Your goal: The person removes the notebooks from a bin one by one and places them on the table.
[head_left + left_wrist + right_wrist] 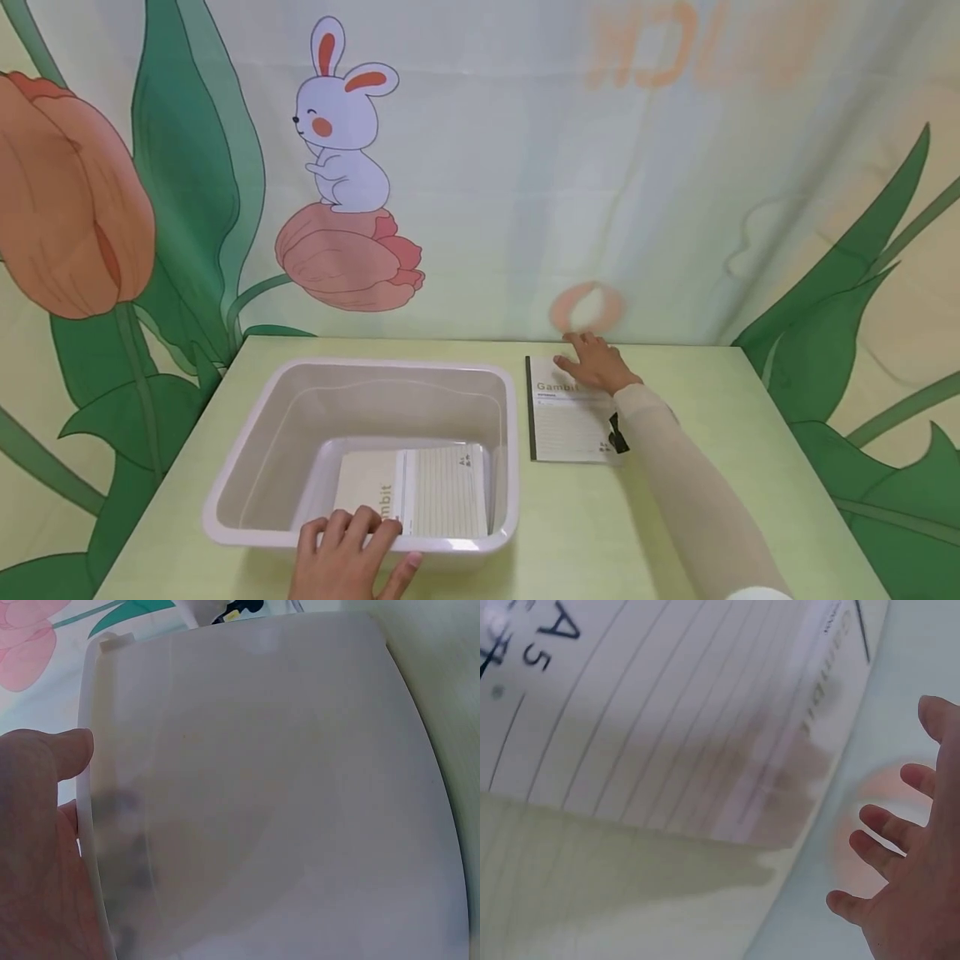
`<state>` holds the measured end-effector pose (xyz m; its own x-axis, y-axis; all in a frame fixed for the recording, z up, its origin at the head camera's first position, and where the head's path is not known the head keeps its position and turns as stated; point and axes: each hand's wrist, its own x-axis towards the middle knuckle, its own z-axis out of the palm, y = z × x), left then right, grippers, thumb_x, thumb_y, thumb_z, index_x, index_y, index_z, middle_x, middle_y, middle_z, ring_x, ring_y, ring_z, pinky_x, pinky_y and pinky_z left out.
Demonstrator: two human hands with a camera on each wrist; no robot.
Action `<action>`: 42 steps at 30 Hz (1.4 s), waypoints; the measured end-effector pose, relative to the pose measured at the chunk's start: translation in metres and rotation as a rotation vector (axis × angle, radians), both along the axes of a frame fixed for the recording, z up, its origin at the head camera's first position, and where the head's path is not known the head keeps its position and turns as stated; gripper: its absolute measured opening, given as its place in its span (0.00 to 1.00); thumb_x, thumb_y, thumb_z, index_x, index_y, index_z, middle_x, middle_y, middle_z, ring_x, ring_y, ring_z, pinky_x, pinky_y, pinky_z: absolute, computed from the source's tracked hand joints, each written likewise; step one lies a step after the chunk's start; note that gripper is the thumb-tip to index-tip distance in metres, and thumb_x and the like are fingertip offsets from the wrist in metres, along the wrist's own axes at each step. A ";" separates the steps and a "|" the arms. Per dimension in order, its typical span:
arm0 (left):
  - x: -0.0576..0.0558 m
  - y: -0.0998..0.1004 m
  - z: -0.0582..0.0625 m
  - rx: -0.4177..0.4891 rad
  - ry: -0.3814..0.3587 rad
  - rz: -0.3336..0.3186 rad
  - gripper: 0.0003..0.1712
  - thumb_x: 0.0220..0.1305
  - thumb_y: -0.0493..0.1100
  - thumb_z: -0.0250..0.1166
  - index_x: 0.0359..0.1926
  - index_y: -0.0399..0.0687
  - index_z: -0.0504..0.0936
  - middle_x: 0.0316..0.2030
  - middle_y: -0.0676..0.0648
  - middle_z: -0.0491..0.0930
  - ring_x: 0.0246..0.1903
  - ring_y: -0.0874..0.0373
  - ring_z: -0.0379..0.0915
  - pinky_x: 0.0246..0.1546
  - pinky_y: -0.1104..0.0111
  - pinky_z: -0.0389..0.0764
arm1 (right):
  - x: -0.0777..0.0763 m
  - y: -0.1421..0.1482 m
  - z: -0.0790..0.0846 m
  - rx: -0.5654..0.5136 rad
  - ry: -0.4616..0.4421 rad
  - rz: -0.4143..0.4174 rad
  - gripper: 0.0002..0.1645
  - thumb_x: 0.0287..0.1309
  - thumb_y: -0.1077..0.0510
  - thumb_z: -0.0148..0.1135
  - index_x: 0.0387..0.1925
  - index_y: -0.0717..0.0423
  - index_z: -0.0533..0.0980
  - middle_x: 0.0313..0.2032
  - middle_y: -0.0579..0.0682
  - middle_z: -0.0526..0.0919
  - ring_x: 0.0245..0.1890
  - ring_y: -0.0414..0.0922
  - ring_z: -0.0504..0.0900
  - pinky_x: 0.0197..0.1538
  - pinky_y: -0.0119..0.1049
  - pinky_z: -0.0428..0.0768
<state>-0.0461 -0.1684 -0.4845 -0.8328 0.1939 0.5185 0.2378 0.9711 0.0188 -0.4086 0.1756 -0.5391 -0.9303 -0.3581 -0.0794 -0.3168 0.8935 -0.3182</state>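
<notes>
My left hand (341, 558) grips the near rim of a pale plastic basin (513, 433). Its fingers reach over the rim to the inside, while the thumb (73, 750) lies along the outer wall. Inside the basin lies a cream notebook (448, 492) with a lined cover, turned sideways and partly hidden by the hand. To the right of the basin, a second notebook (562, 429), marked "Gambit" and with a dark spine, lies flat on the table. Over its upper right part is my right hand (600, 362), its fingers spread and holding nothing; in the right wrist view its shadow falls across the cover.
The light green table (712, 450) ends at a printed curtain (480, 167) close behind the notebook and the basin. A small black shape (618, 435) shows at the notebook's right edge, beside my right sleeve (690, 492).
</notes>
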 end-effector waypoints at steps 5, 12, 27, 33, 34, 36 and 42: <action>0.000 -0.001 0.000 0.017 0.024 -0.021 0.29 0.70 0.73 0.41 0.38 0.61 0.78 0.34 0.57 0.72 0.35 0.57 0.65 0.44 0.56 0.64 | 0.009 0.000 0.015 0.018 0.041 0.019 0.40 0.69 0.33 0.46 0.73 0.49 0.58 0.69 0.60 0.63 0.68 0.65 0.64 0.64 0.68 0.63; -0.001 0.000 -0.001 0.035 0.055 -0.030 0.31 0.71 0.73 0.37 0.37 0.60 0.77 0.33 0.56 0.72 0.35 0.56 0.65 0.43 0.57 0.64 | 0.031 0.001 0.045 0.043 0.092 0.052 0.40 0.69 0.32 0.47 0.72 0.49 0.60 0.69 0.59 0.64 0.69 0.63 0.63 0.66 0.66 0.61; -0.003 0.000 -0.003 0.035 0.081 -0.041 0.34 0.72 0.72 0.34 0.38 0.59 0.78 0.33 0.55 0.72 0.34 0.55 0.66 0.42 0.56 0.65 | 0.091 -0.018 0.115 0.016 0.370 0.258 0.37 0.67 0.33 0.50 0.70 0.44 0.62 0.71 0.53 0.63 0.71 0.57 0.62 0.70 0.61 0.56; -0.003 -0.001 -0.001 0.032 0.057 -0.040 0.31 0.70 0.73 0.38 0.38 0.60 0.78 0.33 0.55 0.72 0.34 0.56 0.65 0.42 0.57 0.64 | 0.105 -0.036 0.148 0.015 0.455 0.332 0.36 0.67 0.33 0.50 0.70 0.42 0.62 0.71 0.52 0.62 0.70 0.55 0.62 0.71 0.58 0.56; -0.003 -0.001 -0.001 0.033 0.054 -0.040 0.30 0.70 0.73 0.39 0.38 0.60 0.78 0.33 0.56 0.72 0.34 0.56 0.65 0.42 0.57 0.64 | 0.107 -0.040 0.153 0.022 0.466 0.348 0.36 0.67 0.33 0.50 0.71 0.42 0.62 0.71 0.52 0.62 0.71 0.54 0.61 0.71 0.58 0.57; -0.002 -0.001 -0.001 0.035 0.051 -0.040 0.29 0.70 0.73 0.41 0.38 0.60 0.78 0.32 0.56 0.71 0.34 0.57 0.65 0.42 0.58 0.64 | 0.111 -0.047 0.161 0.037 0.489 0.389 0.36 0.68 0.32 0.48 0.71 0.41 0.62 0.71 0.51 0.62 0.72 0.53 0.61 0.71 0.57 0.57; -0.001 -0.002 -0.001 0.036 0.052 -0.037 0.30 0.70 0.73 0.39 0.38 0.60 0.78 0.32 0.57 0.71 0.34 0.57 0.64 0.42 0.58 0.64 | 0.126 -0.074 0.182 0.091 0.533 0.510 0.36 0.68 0.33 0.47 0.71 0.41 0.62 0.73 0.50 0.62 0.73 0.52 0.58 0.72 0.56 0.56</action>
